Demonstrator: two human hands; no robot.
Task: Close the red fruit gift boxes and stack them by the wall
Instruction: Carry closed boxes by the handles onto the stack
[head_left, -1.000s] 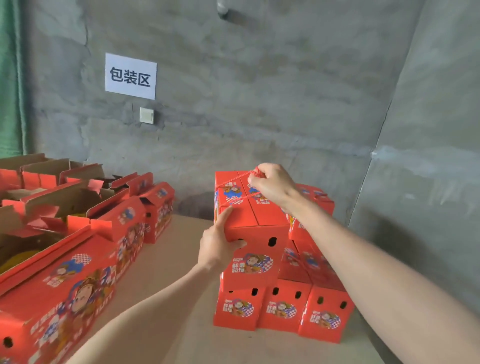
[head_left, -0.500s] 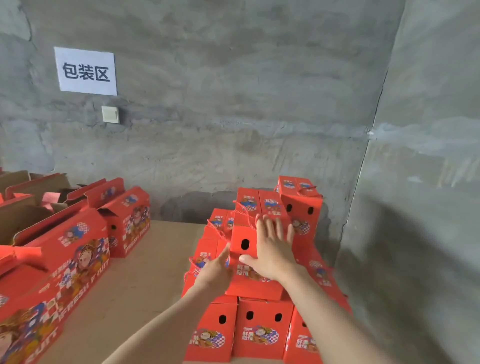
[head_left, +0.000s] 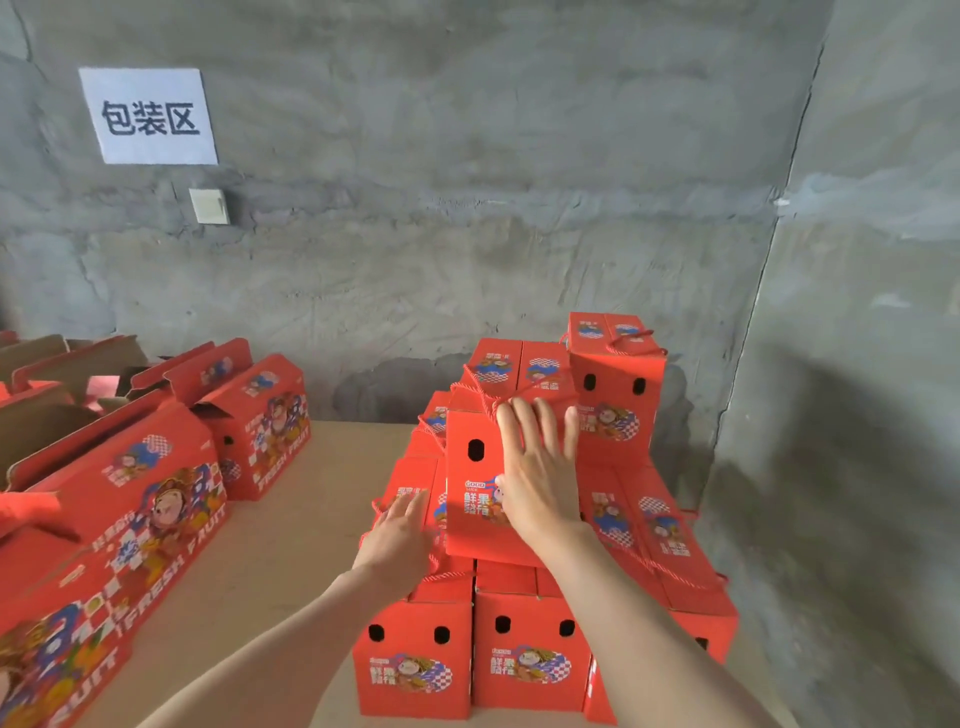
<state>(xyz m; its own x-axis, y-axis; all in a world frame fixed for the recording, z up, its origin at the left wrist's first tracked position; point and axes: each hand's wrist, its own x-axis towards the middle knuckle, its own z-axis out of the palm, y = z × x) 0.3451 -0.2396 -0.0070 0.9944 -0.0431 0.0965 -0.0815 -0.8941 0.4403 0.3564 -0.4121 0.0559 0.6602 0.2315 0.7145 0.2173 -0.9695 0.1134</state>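
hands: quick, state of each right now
Left hand: open, fingers straight, touching the stack of boxes.
Right hand: open, flat against the front of a red gift box.

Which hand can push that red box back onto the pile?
Probably the right hand: it lies flat on the front of the red cardboard gift box. The left hand sits lower, beside it.
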